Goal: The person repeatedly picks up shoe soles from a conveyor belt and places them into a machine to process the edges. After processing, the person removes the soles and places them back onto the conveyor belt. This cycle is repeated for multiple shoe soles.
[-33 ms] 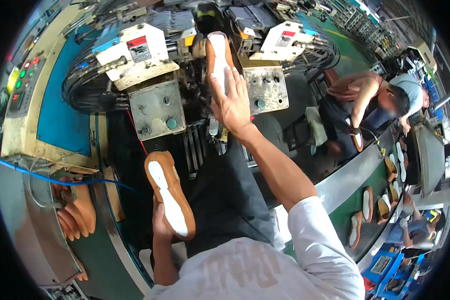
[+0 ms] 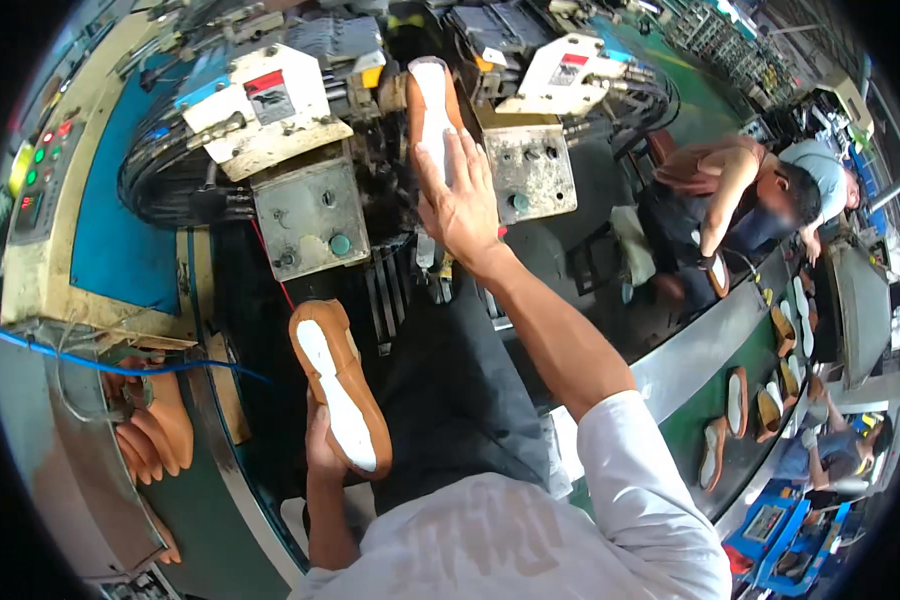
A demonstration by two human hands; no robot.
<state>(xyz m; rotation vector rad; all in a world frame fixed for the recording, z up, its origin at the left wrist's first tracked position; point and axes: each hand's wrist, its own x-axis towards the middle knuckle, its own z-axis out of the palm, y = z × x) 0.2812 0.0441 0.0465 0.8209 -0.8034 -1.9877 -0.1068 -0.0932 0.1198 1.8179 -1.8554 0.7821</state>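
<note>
My left hand (image 2: 322, 448) grips a tan shoe upper with a white insole (image 2: 338, 388), sole side up, low in front of my lap. My right hand (image 2: 460, 195) reaches forward with fingers spread and rests on a second tan shoe with a white insole (image 2: 432, 108), which sits upright in the middle of a grey machine (image 2: 310, 215). Whether the fingers close around that shoe I cannot tell; the palm lies flat against it.
The machine has two grey control boxes with green buttons (image 2: 341, 244) and a panel of lights at left (image 2: 40, 170). Tan shoe parts (image 2: 160, 425) are stacked at lower left. A conveyor (image 2: 740, 400) at right carries several shoes; other people (image 2: 760, 200) work beside it.
</note>
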